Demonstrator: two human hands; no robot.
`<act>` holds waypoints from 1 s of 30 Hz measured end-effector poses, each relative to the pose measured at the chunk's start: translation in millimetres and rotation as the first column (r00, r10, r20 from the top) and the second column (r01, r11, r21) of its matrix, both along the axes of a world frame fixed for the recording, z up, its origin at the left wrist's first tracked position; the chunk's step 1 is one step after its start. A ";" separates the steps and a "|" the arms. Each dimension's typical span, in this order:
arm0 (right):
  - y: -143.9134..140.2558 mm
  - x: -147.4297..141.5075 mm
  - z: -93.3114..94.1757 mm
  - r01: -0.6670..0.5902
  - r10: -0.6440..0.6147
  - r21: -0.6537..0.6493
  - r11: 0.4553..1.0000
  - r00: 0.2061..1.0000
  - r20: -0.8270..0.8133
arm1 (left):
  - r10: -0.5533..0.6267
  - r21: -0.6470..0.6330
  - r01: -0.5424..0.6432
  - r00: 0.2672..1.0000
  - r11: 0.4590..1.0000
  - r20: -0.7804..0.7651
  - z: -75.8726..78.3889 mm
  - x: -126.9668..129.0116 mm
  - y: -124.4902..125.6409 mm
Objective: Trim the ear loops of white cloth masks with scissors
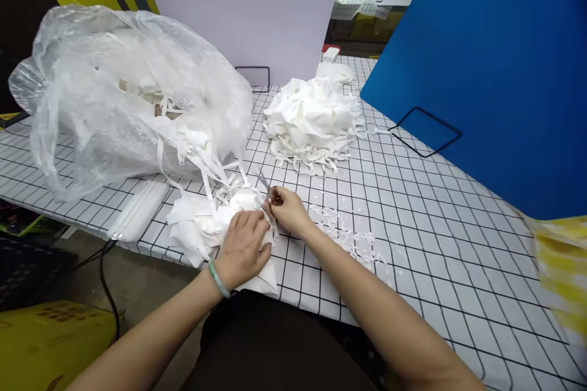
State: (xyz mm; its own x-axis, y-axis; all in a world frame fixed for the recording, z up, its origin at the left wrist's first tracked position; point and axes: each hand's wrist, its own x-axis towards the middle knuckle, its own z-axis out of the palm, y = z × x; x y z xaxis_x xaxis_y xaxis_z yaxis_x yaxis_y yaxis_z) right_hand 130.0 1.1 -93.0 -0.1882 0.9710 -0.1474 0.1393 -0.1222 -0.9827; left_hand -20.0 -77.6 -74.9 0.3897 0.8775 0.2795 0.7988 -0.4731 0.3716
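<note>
Left hand (243, 247) pressed flat on white fabric piece (215, 223) at near desk (435, 238) edge, right hand (287, 211) gripping small scissors (268, 190) at its edge, clear plastic bag (123, 95) of strips behind, fabric pile (312, 122) farther back.

Scissors (268, 190) mostly hidden inside the right hand (288, 211); only thin blades and a bit of handle show. White fabric (202, 223) under the left hand (243, 249) partly covered by the palm, shape unclear. Contents of plastic bag (123, 91) hazy through the film. Yellow object (562, 269) at the right edge blurred and cut off. Cable (107, 293) runs out of sight below the table (435, 214). Both forearms cut by the bottom edge.
</note>
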 end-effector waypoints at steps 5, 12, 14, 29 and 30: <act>-9.6 35.9 54.2 -0.023 0.023 0.001 1.000 0.987 -0.158 | 0.032 -0.080 -0.026 0.997 0.996 0.066 13.6 -7.3 -21.1; -101.2 82.9 87.7 -0.384 0.383 0.028 0.923 0.905 -0.184 | 0.556 -0.546 0.208 0.016 0.811 0.831 61.2 7.6 9.9; -125.3 92.1 76.4 -0.461 0.452 -0.026 0.887 0.878 -0.156 | 0.611 -0.594 0.145 -0.184 0.792 0.770 63.0 -0.8 27.3; -83.5 59.4 27.3 -0.142 0.125 -0.007 0.990 0.897 -0.424 | 0.597 -0.616 0.625 0.281 0.481 0.751 74.6 49.3 -33.3; -80.5 54.8 24.7 -0.174 0.143 -0.035 0.984 0.894 -0.425 | 0.615 -0.606 0.648 0.258 0.462 0.745 75.8 42.3 -28.5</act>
